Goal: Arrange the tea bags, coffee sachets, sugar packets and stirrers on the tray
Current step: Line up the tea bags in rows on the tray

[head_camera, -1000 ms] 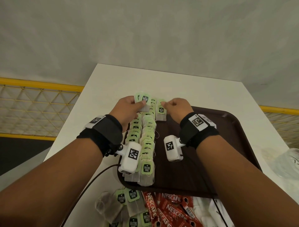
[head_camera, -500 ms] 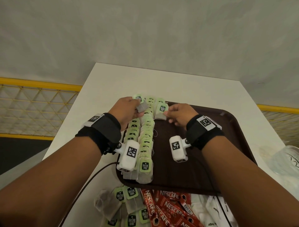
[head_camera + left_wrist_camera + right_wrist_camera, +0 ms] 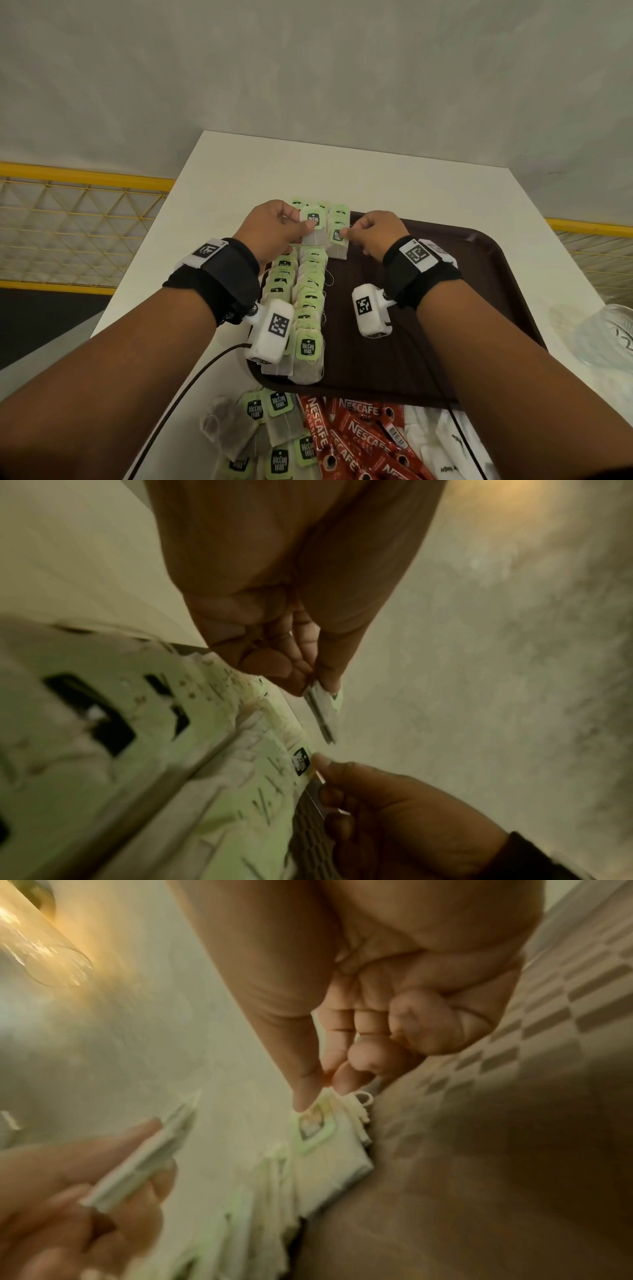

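Note:
A dark brown tray (image 3: 486, 281) lies on the white table (image 3: 342, 164). Two rows of green-tagged tea bags (image 3: 308, 291) run along its left side. My left hand (image 3: 274, 229) pinches one tea bag (image 3: 313, 226) by thumb and forefinger, held above the far end of the rows; the left wrist view shows that tea bag (image 3: 322, 710) edge-on. My right hand (image 3: 371, 233) pinches a small stack of tea bags (image 3: 337, 240) starting a third row at the tray's far end, the stack (image 3: 329, 1139) fanned under my thumb.
Loose tea bags (image 3: 270, 428), red Nescafe sachets (image 3: 356, 435) and white sugar packets (image 3: 442, 442) lie on the table in front of the tray. A clear plastic bag (image 3: 606, 339) sits at the right edge. A yellow mesh railing (image 3: 75, 219) stands beyond the table's left.
My left hand has brought its tea bag back up over the far end of the rows. My right hand has shifted its stack slightly toward the far end of the tray.

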The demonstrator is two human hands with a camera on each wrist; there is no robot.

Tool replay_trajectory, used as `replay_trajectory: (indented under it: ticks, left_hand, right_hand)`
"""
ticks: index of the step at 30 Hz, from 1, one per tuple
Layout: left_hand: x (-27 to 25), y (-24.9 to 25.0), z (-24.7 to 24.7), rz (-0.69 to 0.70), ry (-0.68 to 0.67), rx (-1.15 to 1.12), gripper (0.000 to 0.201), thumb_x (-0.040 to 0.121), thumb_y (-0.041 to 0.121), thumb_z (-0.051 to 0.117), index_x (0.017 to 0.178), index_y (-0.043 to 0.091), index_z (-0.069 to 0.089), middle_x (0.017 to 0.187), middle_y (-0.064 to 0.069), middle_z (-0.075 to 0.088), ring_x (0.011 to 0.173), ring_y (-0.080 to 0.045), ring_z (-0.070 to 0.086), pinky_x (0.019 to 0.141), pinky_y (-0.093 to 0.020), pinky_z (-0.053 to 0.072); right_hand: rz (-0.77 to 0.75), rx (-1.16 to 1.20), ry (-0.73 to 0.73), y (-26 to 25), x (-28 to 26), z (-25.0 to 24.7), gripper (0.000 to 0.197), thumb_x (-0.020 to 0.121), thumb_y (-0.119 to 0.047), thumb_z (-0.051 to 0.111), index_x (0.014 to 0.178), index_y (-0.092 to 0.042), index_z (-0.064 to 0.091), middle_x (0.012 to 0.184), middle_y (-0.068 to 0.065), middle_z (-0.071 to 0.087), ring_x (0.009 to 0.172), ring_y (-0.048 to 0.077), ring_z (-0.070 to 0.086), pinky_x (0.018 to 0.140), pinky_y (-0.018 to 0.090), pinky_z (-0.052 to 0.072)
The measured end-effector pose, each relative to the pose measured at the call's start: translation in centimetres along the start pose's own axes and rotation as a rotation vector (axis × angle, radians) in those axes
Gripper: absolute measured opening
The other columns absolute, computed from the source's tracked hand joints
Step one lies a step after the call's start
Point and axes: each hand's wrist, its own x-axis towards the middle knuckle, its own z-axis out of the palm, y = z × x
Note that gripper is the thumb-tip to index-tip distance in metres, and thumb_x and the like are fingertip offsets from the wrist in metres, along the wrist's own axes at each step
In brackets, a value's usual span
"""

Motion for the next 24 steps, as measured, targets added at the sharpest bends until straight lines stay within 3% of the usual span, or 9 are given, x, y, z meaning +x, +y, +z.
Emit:
replay_trajectory:
  ticks: [3, 6, 10, 12, 14, 17, 21, 24]
  left_hand:
    - [-0.2, 0.1, 0.3, 0.017, -0.005, -0.022, 0.022, 0.083, 0.016, 0.078, 0.084, 0.015, 0.056, 0.076, -0.004, 0.062, 0.064, -0.014, 0.06, 0.057, -0.026, 0.047]
    - [-0.3, 0.4, 0.7, 0.035, -0.006, -0.038, 0.021, 0.083, 0.015, 0.078, 0.085, 0.014, 0.057, 0.076, -0.005, 0.063, 0.064, -0.014, 0.06, 0.053, -0.023, 0.046]
    - [-0.7, 0.7, 1.1, 0.051, 0.002, -0.006, 0.018, 0.087, 0.019, 0.074, 0.096, 0.01, 0.062, 0.088, -0.008, 0.067, 0.071, -0.013, 0.062, 0.057, -0.022, 0.049]
    - [-0.7, 0.7, 0.9, 0.044, 0.014, 0.018, 0.015, 0.09, 0.022, 0.069, 0.099, 0.011, 0.063, 0.1, -0.005, 0.07, 0.078, -0.012, 0.062, 0.062, -0.024, 0.049]
    - [-0.8, 0.5, 0.6, 0.02, 0.032, 0.009, 0.009, 0.092, 0.021, 0.065, 0.096, 0.014, 0.063, 0.109, -0.001, 0.071, 0.082, -0.012, 0.062, 0.065, -0.026, 0.05]
    - [-1.0, 0.5, 0.2, -0.012, 0.053, 0.002, 0.007, 0.093, 0.02, 0.062, 0.097, 0.014, 0.062, 0.108, 0.001, 0.07, 0.082, -0.011, 0.063, 0.065, -0.026, 0.05]
    - [-1.4, 0.5, -0.1, -0.021, 0.054, 0.008, 0.007, 0.094, 0.018, 0.057, 0.098, 0.015, 0.062, 0.103, 0.005, 0.069, 0.079, -0.009, 0.062, 0.062, -0.023, 0.047]
    - [-1.6, 0.6, -0.2, -0.027, 0.053, 0.014, 0.006, 0.095, 0.017, 0.056, 0.095, 0.018, 0.062, 0.102, 0.006, 0.069, 0.08, -0.008, 0.063, 0.061, -0.022, 0.046]
  right_hand:
    - [-0.115, 0.281, -0.039, -0.4, -1.0, 0.0, 0.03, 0.086, -0.036, 0.07, 0.084, -0.007, 0.066, 0.078, 0.005, 0.069, 0.057, 0.01, 0.052, 0.049, 0.021, 0.042]
    - [-0.132, 0.366, -0.187, -1.0, -1.3, 0.3, 0.019, 0.085, -0.029, 0.073, 0.091, -0.012, 0.067, 0.08, 0.002, 0.067, 0.06, 0.009, 0.056, 0.048, 0.02, 0.042]
    - [-0.097, 0.437, -0.165, -0.3, -1.5, 0.5, 0.014, 0.084, -0.015, 0.074, 0.093, -0.01, 0.065, 0.074, 0.001, 0.065, 0.054, 0.006, 0.057, 0.045, 0.018, 0.042]
    - [-0.017, 0.419, -0.125, 0.6, -1.2, 0.4, 0.02, 0.083, -0.016, 0.075, 0.098, -0.007, 0.065, 0.076, 0.003, 0.067, 0.052, 0.006, 0.056, 0.043, 0.018, 0.041]
    - [0.081, 0.377, -0.115, 1.6, -0.9, 0.3, 0.016, 0.083, -0.018, 0.075, 0.092, -0.01, 0.064, 0.075, 0.005, 0.066, 0.052, 0.008, 0.056, 0.043, 0.019, 0.04]
    - [0.172, 0.262, -0.127, 2.1, -0.9, 0.3, 0.02, 0.081, -0.022, 0.077, 0.093, -0.012, 0.064, 0.075, 0.004, 0.065, 0.053, 0.009, 0.054, 0.044, 0.022, 0.039]
    - [0.165, 0.121, -0.106, 1.4, -1.1, 0.3, 0.026, 0.08, -0.027, 0.079, 0.096, -0.01, 0.067, 0.066, 0.0, 0.056, 0.051, 0.01, 0.044, 0.044, 0.022, 0.035]
    - [0.151, 0.01, -0.125, 0.8, -0.6, 0.6, 0.026, 0.078, -0.033, 0.079, 0.09, -0.013, 0.066, 0.072, -0.002, 0.055, 0.06, 0.012, 0.046, 0.056, 0.024, 0.04]
